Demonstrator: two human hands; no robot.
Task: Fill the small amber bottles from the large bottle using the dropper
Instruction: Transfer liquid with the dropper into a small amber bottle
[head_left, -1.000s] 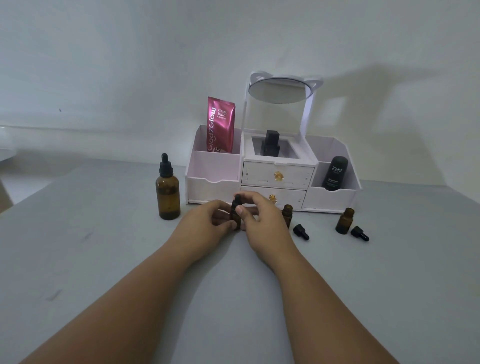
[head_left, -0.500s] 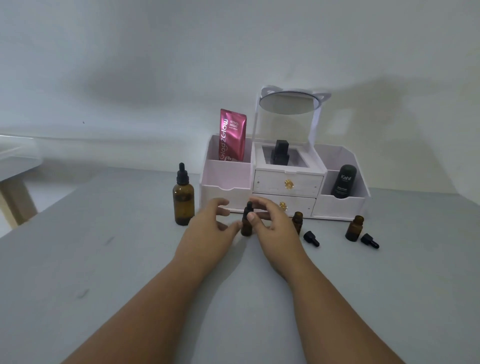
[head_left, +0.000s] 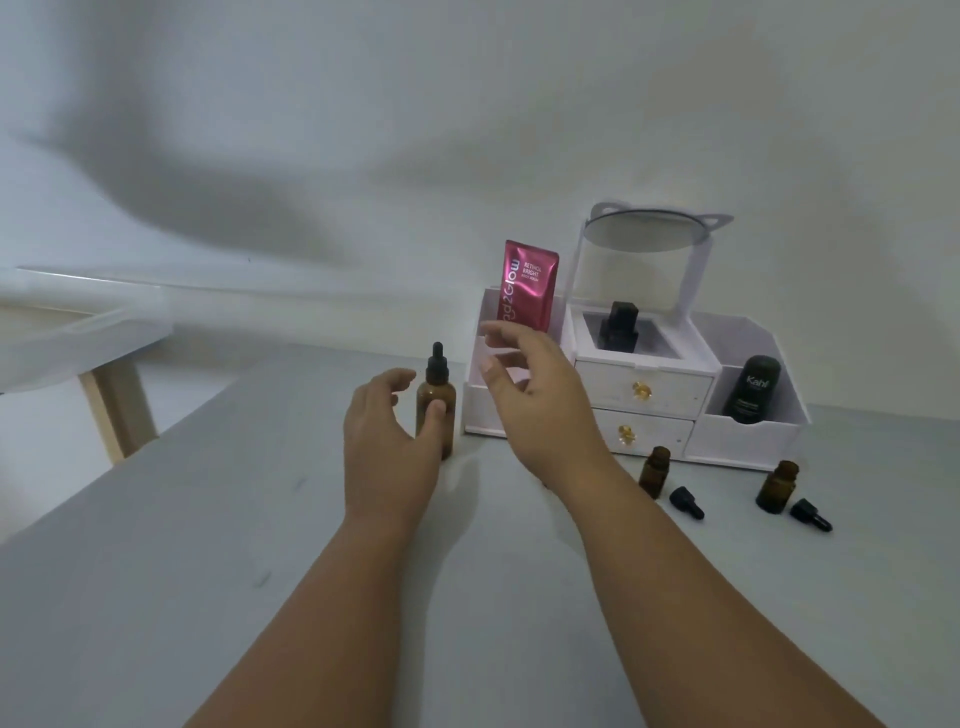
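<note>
The large amber bottle (head_left: 436, 410) with its black dropper cap stands upright left of the organiser. My left hand (head_left: 389, 436) curls around it from the left, thumb on its front, fingers still apart from the glass. My right hand (head_left: 530, 400) hovers open just right of the bottle's cap, holding nothing. Two small amber bottles (head_left: 654, 470) (head_left: 777, 486) stand uncapped in front of the organiser. A black dropper cap (head_left: 687, 503) (head_left: 810, 514) lies beside each. My right wrist hides the third small bottle.
A white cosmetics organiser (head_left: 748, 436) with two drawers, a mirror, a pink sachet (head_left: 527, 286) and a black Kahf container (head_left: 753, 389) stands against the wall. A white side table (head_left: 78, 332) with a wooden leg is at the left.
Both hands let go of the capped small bottle and moved left and up toward the large bottle. The camera view has turned left.
</note>
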